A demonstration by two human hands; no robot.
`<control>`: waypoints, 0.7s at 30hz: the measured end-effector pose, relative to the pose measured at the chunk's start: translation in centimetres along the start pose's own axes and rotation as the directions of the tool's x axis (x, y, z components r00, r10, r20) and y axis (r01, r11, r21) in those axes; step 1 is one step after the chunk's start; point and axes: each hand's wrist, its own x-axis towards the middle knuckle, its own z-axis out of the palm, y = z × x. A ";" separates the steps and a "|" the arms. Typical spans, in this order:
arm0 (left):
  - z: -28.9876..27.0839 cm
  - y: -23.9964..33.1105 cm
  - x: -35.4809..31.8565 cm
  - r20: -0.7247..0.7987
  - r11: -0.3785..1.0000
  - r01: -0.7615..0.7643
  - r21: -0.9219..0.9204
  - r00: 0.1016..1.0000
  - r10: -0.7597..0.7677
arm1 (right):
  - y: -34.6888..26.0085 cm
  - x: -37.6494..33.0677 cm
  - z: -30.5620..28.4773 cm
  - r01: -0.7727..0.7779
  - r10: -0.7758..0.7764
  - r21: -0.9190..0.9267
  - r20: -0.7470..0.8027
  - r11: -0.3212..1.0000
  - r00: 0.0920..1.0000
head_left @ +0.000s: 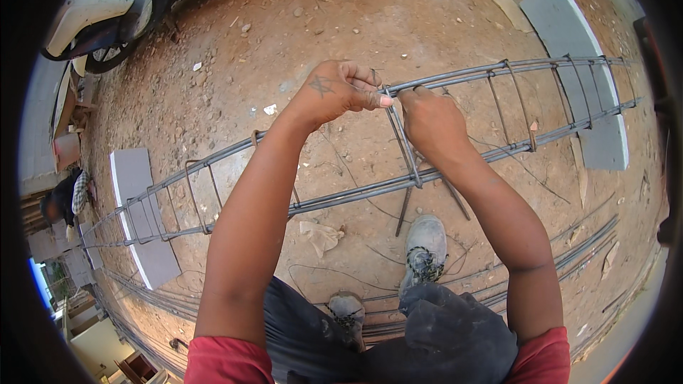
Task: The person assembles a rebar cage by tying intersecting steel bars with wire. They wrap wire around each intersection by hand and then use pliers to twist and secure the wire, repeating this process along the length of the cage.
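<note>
A long, narrow rebar cage (341,195) stretches across in front of me, its paired bars joined by several rectangular stirrups. At its far bars, my left hand (338,92) is closed in a pinch, thumb and fingers meeting beside the top of a middle stirrup (403,135). What it pinches is too small to make out. Just right of that stirrup, my right hand (435,124) is closed with curled fingers against the same far bars. Its knuckles hide whatever is inside. Both forearms reach over the near bars.
Grey blocks, one on the right (605,142) and one on the left (156,259), lie under the cage's ends. Loose rebar (590,238) and thin wires lie around my shoes (427,238). A motorcycle (92,18) stands far left; another person (62,195) is below it.
</note>
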 end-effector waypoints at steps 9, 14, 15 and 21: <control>-0.2 0.5 -0.5 0.052 1.000 0.017 -0.003 0.998 -0.016 | 0.4 0.1 0.3 0.022 -0.017 0.087 -0.057 0.996 0.998; 0.2 0.4 -1.3 0.000 0.939 -0.022 0.344 1.000 0.023 | 0.7 0.1 0.7 0.027 -0.019 0.097 -0.081 0.995 0.997; 0.3 0.3 -1.4 -0.029 0.945 -0.041 0.325 0.998 0.053 | 0.7 0.2 0.7 0.029 -0.022 0.094 -0.084 0.995 0.996; 0.6 -0.5 -1.4 -0.034 0.947 -0.101 0.305 0.992 0.117 | 0.4 0.3 0.6 0.029 -0.026 0.070 -0.043 0.997 0.999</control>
